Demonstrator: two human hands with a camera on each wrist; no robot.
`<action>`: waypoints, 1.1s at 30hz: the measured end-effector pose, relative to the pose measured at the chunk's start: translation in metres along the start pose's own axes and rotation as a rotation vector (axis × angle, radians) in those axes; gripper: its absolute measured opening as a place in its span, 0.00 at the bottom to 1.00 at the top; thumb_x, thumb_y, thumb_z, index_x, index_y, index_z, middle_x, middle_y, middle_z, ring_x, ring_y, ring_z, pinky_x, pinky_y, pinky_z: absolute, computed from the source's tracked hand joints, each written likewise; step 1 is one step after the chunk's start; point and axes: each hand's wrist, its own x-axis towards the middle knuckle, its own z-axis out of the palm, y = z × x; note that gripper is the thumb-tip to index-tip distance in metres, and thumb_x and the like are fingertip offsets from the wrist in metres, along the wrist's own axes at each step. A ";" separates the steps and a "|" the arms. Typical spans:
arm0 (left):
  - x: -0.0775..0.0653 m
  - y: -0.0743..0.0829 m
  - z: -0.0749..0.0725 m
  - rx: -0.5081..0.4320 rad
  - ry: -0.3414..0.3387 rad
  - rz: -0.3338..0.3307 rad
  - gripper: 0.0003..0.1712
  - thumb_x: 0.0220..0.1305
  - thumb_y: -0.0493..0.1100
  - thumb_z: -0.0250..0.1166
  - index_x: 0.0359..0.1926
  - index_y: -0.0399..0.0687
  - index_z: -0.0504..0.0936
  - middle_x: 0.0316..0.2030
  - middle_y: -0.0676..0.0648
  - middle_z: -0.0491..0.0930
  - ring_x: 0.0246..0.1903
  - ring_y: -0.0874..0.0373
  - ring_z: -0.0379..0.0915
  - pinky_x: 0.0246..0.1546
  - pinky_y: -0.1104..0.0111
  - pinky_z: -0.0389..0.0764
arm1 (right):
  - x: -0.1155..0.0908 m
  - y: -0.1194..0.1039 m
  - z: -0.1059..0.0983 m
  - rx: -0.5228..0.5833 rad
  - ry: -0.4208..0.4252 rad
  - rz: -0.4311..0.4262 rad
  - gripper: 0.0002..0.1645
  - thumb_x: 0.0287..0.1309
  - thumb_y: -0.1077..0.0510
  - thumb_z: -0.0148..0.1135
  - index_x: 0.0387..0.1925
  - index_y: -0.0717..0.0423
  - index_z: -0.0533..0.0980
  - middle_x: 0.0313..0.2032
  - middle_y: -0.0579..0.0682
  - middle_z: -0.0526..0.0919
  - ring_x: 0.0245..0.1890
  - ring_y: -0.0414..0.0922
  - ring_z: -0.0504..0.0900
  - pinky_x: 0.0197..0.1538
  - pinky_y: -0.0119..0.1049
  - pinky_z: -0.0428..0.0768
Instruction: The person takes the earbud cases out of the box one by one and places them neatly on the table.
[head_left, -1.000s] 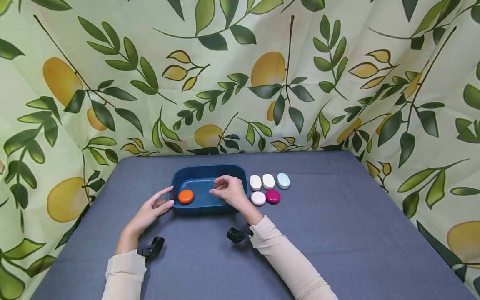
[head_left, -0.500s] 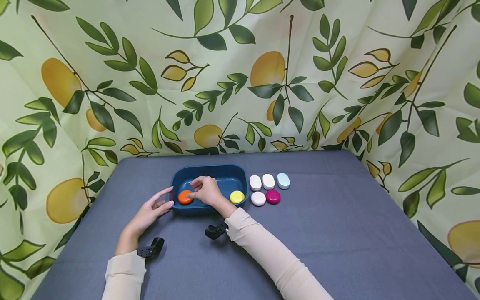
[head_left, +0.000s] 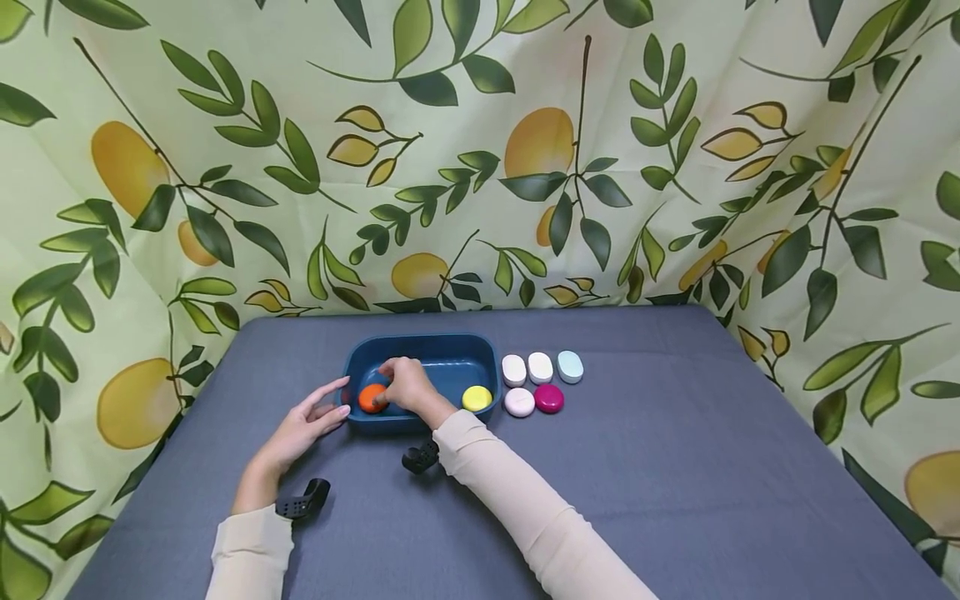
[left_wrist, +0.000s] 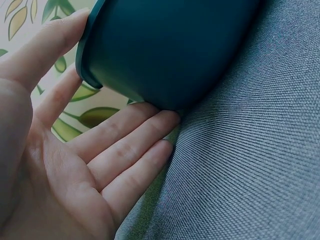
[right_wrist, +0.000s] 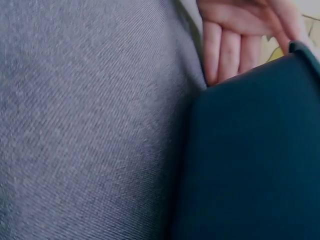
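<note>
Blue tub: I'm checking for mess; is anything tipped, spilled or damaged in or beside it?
Nothing stands out: the blue tub sits upright, the orange disc and yellow disc are inside, five pieces sit beside it in two rows, and no spill or damage shows.

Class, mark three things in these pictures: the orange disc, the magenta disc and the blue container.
Orange disc [head_left: 367, 398]: head view, on its uncovered top surface.
Magenta disc [head_left: 549, 398]: head view, middle of its top.
Blue container [head_left: 456, 377]: head view, bare inside floor.

Left fingers [left_wrist: 127, 145] straight, thumb [left_wrist: 50, 42] apart; right arm [head_left: 528, 517] outstretched, right fingers [head_left: 390, 366] bent.
</note>
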 end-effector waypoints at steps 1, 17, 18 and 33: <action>0.000 0.000 0.000 -0.004 0.000 0.003 0.36 0.71 0.54 0.55 0.74 0.55 0.54 0.69 0.30 0.63 0.59 0.57 0.74 0.62 0.59 0.77 | 0.001 0.000 0.001 -0.016 -0.012 -0.003 0.29 0.45 0.58 0.76 0.53 0.57 0.79 0.53 0.51 0.84 0.52 0.45 0.80 0.56 0.33 0.80; 0.001 -0.001 0.001 0.006 0.006 -0.004 0.36 0.70 0.54 0.55 0.74 0.54 0.54 0.68 0.30 0.64 0.57 0.62 0.75 0.62 0.57 0.76 | 0.004 -0.002 0.009 -0.257 -0.107 -0.106 0.27 0.51 0.58 0.73 0.55 0.55 0.79 0.53 0.49 0.84 0.48 0.42 0.79 0.58 0.27 0.77; 0.001 0.000 0.001 0.006 0.005 -0.004 0.36 0.70 0.54 0.55 0.75 0.54 0.54 0.68 0.30 0.64 0.56 0.66 0.75 0.62 0.57 0.77 | 0.004 -0.002 0.009 -0.260 -0.109 -0.108 0.27 0.51 0.58 0.72 0.55 0.54 0.79 0.53 0.49 0.84 0.48 0.42 0.79 0.58 0.28 0.77; 0.002 -0.002 0.001 0.006 0.003 0.005 0.36 0.71 0.53 0.55 0.74 0.54 0.54 0.71 0.30 0.58 0.64 0.44 0.69 0.62 0.57 0.76 | -0.003 -0.004 0.001 -0.171 -0.035 -0.105 0.27 0.45 0.57 0.76 0.50 0.56 0.81 0.49 0.50 0.86 0.46 0.43 0.81 0.52 0.27 0.80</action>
